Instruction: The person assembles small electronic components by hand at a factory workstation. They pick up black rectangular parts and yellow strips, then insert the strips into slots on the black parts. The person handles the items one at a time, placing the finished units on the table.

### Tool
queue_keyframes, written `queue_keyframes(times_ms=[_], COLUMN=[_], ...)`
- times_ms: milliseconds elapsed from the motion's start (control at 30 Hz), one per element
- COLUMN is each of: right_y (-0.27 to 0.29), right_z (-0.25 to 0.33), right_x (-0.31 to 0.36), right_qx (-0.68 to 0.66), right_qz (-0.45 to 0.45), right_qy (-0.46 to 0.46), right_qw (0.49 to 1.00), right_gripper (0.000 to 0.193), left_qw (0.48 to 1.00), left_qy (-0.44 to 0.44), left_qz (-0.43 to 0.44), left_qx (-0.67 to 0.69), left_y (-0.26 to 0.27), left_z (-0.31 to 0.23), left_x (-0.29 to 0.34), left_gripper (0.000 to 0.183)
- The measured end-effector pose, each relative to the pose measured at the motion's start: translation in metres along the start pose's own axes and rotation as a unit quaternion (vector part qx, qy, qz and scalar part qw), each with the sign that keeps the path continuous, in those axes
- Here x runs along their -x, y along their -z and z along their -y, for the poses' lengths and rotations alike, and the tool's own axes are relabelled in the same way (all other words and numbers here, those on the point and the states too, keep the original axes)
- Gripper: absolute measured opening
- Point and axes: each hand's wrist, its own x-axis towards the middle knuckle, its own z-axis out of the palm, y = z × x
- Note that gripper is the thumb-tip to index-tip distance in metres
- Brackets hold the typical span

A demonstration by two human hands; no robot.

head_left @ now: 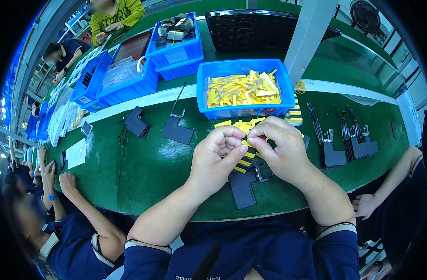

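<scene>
My left hand (216,151) and my right hand (284,147) meet in front of me, fingertips pinched close together. Whatever sits between them is too small and too covered to make out. Just below the fingers lie yellow-and-black striped pieces (244,163), partly hidden by my hands. Loose yellow strips (244,126) are scattered right beyond the fingertips. Closer to my body, a flat black L-shaped part (243,190) rests on the green table, with a metal-looking piece (264,173) at its upper right, by my right wrist.
A blue bin (202,100) heaped with yellow strips stands beyond my hands, beside a white post (309,42). More black L-shaped parts with cables lie left (177,133) and right (334,156). Other blue bins (176,58) stand back left. Co-workers sit on both sides and across.
</scene>
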Motion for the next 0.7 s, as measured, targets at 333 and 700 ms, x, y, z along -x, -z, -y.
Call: queue_keyframes(times_ms=[333, 700], right_y=[-0.002, 0.024], right_z=[-0.005, -0.015], right_x=[0.002, -0.005], right_qx=[-0.239, 0.061], right_qz=[-0.051, 0.142], right_qy=[-0.121, -0.111], right_qw=[0.962, 0.982], right_gripper=[0.046, 0.063], left_qw=[0.999, 0.801], left_qy=[0.003, -0.111], left_qz=[-0.006, 0.19], left_qx=[0.043, -0.557], left_y=[0.002, -0.013], left_z=[0.003, -0.024], left_x=[-0.004, 0.024], left_gripper=[0.031, 0.078])
